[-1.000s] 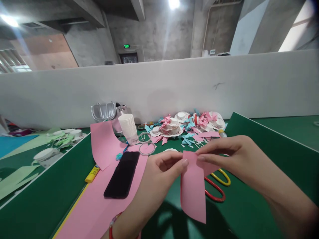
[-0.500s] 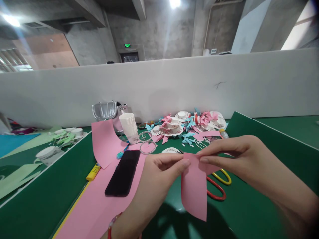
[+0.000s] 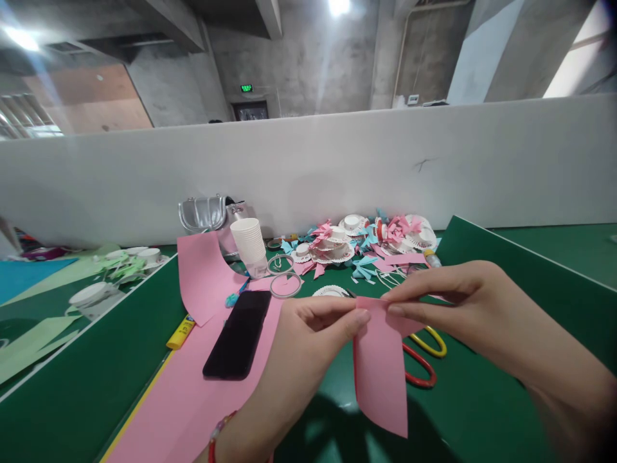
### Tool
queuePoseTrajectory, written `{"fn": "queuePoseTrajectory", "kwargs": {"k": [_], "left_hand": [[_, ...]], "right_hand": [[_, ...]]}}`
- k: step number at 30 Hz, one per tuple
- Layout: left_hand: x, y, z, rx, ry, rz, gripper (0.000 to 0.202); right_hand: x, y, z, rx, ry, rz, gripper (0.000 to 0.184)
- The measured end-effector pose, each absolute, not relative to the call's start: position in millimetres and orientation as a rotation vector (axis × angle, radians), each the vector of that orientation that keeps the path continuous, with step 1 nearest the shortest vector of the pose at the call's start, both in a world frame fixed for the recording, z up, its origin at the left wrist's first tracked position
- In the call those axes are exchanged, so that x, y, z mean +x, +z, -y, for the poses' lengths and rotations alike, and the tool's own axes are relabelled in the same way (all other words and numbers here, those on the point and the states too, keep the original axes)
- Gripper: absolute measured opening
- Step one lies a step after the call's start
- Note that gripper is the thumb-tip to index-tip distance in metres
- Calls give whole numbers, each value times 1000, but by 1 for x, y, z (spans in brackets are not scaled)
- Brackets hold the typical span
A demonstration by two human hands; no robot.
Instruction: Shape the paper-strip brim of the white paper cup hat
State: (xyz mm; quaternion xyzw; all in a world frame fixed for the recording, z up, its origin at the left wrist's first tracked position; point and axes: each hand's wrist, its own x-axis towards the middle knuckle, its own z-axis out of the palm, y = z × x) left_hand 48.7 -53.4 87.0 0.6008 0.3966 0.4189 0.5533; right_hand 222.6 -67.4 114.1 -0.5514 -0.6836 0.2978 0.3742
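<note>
Two hands meet at the top edge of a pink paper strip [image 3: 380, 373], and you hold it up over the green table [image 3: 472, 399] with the rest of it hanging down toward you. Your left hand [image 3: 308, 341] pinches the upper left corner between thumb and forefinger; your right hand [image 3: 448, 302] pinches the top edge just beside it, fingers pressed flat and closed on the paper. The fingertips of both hands nearly touch.

Under the strip and a little to the right, scissors [image 3: 421, 360] with red and yellow handles lie on the table, partly hidden by your right hand. To your left, a black phone [image 3: 238, 334] rests on a large pink sheet [image 3: 193, 399], with a yellow glue stick [image 3: 180, 332] just beside the sheet's edge. Farther back stand a stack of white paper cups [image 3: 249, 246] and a silver bag [image 3: 205, 214], and a heap of paper hats [image 3: 366, 244] with pink and blue trimmings lies against the white wall [image 3: 337, 167].
</note>
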Motion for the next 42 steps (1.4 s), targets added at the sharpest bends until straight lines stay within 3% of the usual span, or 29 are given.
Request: {"fn": "queuePoseTrajectory", "kwargs": {"k": [18,31,37,42], "left_hand": [[50,91,50,1303,968,-824,33],[51,89,51,1350,991,-864,34],[50,89,59,1482,964,-883,16],[48,92,66,1649,946,-983,21]], "right_hand": [[222,117,70,-1479,686,1730,9],[222,119,72,-1476,693,1761,10],[225,116,72,-1436,733,1790,13],[223,118,75,-1388,822,1812,12]]}}
